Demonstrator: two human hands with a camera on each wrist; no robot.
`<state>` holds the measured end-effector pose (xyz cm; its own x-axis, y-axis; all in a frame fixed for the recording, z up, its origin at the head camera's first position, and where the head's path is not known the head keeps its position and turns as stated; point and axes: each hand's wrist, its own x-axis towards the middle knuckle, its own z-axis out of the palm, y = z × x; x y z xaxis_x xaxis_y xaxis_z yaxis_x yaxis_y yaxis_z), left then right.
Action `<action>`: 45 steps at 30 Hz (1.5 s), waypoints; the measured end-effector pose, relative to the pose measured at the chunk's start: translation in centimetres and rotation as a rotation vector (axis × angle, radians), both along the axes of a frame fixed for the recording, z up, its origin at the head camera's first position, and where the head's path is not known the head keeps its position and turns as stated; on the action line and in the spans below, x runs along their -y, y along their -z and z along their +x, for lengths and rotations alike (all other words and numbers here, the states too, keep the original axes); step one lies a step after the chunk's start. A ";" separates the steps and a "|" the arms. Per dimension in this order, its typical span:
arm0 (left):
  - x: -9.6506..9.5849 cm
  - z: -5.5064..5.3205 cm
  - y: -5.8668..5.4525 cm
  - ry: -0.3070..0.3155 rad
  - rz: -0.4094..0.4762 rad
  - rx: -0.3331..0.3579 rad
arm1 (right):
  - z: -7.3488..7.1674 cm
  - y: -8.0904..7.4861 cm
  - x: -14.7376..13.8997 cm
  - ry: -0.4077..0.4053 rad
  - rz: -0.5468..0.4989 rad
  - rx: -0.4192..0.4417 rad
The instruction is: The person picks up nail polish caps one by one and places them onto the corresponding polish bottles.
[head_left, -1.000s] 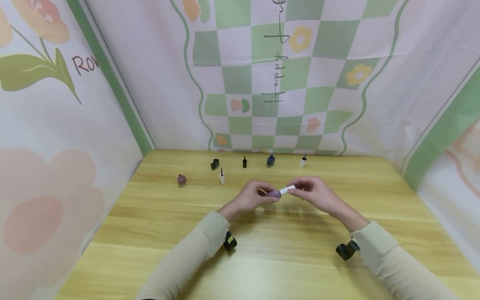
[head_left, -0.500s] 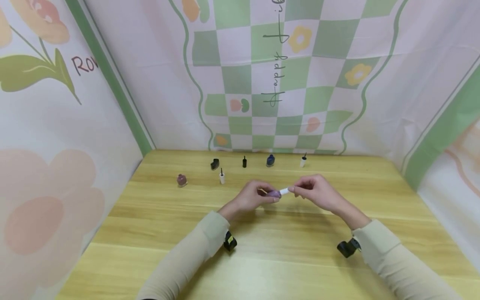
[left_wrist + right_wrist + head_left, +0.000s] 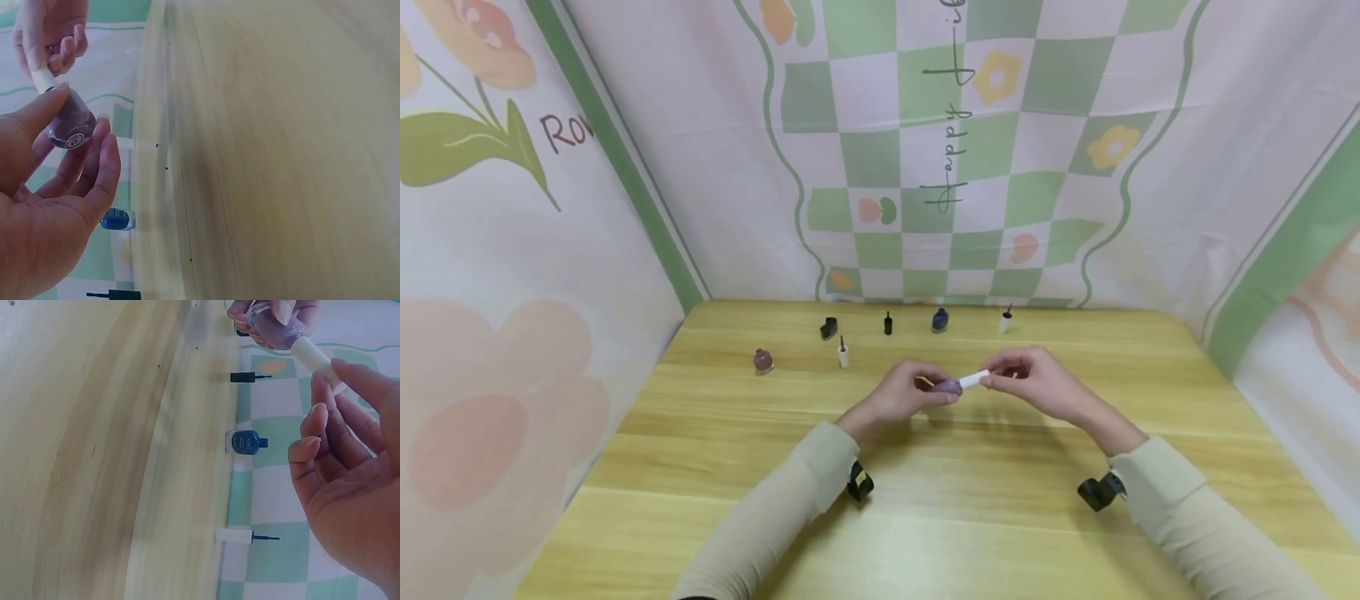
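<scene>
The left hand (image 3: 904, 390) pinches the purple bottle (image 3: 949, 387) between thumb and fingers above the table (image 3: 970, 533), toward its far edge; the right hand (image 3: 1028, 379), spare fingers loosely bent, pinches the white cap (image 3: 974, 379) at the bottle's neck. Along that edge are a black bottle (image 3: 829, 328), black brush (image 3: 888, 325), blue bottle (image 3: 940, 321) and white brush (image 3: 1005, 322); farther in, a second white brush (image 3: 843, 357) and, toward the left edge, a mauve bottle (image 3: 763, 361).

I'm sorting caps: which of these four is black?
The black cap stands between the black bottle and blue bottle; the left standing cap, right standing cap and held cap are white.
</scene>
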<state>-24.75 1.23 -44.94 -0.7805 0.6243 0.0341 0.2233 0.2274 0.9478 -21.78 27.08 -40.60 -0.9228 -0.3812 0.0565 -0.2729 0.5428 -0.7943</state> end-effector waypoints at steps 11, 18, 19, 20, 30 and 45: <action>0.0 0.0 0.0 0.004 -0.006 -0.033 | 0.0 0.0 0.1 0.017 0.044 -0.007; 0.0 0.0 0.0 0.008 0.000 -0.025 | 0.1 0.0 -0.1 0.014 0.037 -0.027; 0.0 0.0 0.0 0.007 -0.002 -0.025 | 0.1 0.0 -0.1 0.007 0.029 -0.030; 0.0 0.0 0.0 0.007 -0.002 -0.023 | 0.1 0.0 -0.1 -0.001 0.024 -0.033; 0.0 0.1 0.0 0.004 -0.008 -0.012 | 0.2 -0.3 0.1 -0.020 0.066 -0.064; 0.0 0.2 0.0 0.005 -0.026 -0.026 | 0.3 -0.2 0.0 -0.053 0.082 -0.071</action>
